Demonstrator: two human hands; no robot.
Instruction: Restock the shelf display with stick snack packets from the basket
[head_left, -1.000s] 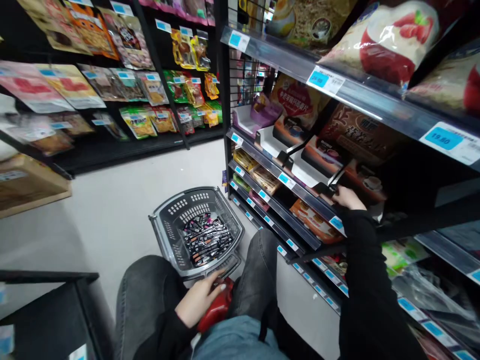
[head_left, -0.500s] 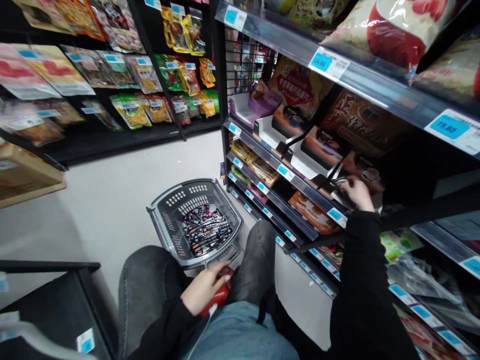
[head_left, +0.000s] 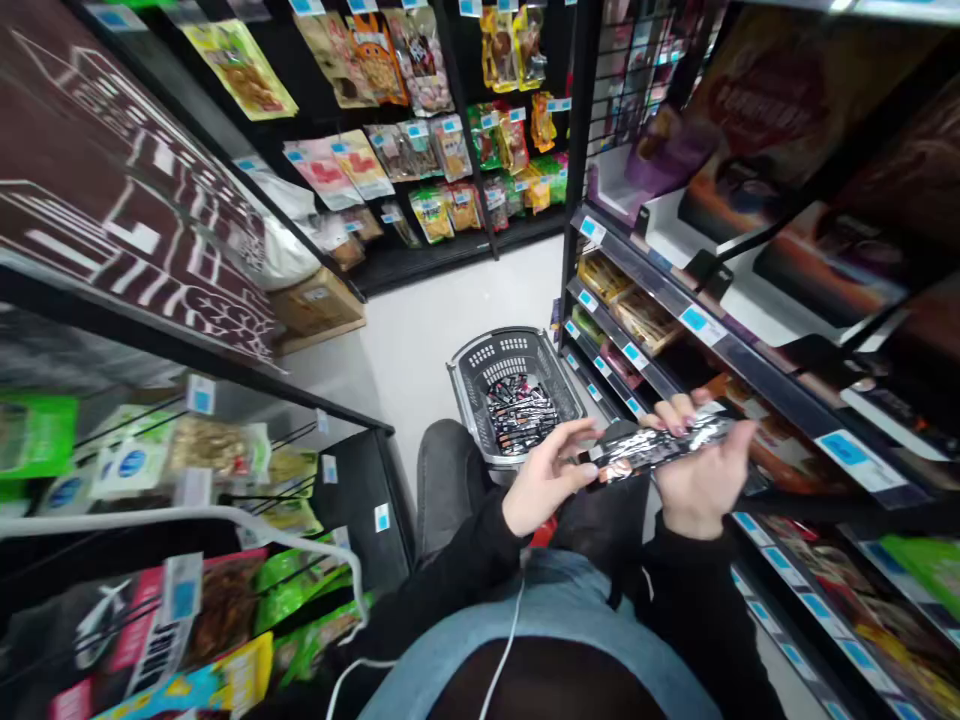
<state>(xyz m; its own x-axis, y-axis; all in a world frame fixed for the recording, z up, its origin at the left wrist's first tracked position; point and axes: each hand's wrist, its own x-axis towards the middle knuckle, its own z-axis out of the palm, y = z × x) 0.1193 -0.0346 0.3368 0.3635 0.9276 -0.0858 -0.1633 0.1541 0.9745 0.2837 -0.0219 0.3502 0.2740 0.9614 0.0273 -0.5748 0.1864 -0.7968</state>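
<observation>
My right hand [head_left: 697, 475] is wrapped round shiny black stick sachets [head_left: 649, 450], held level above my knee; how many is hard to tell. At their left end, the thumb and fingers of my left hand [head_left: 551, 475] pinch the sachet tips. Below and beyond my hands, a grey shopping basket [head_left: 469, 390] stands on the floor. Inside it lies a heap of similar black sachets [head_left: 521, 415]. To the right, open display boxes [head_left: 795, 290] with cup pictures sit on the shelf.
A black shelf unit with a price-tag rail [head_left: 697, 320] rises close on my right. Hanging snack bags [head_left: 431, 215] line the far rack. On the left are a bent white rod [head_left: 225, 515], a low black shelf [head_left: 360, 510] and a cardboard box [head_left: 319, 305].
My right hand has come off the shelf box with black sachets in it. My left hand has left the red thing in my lap and risen to the sachets. The view has swung left.
</observation>
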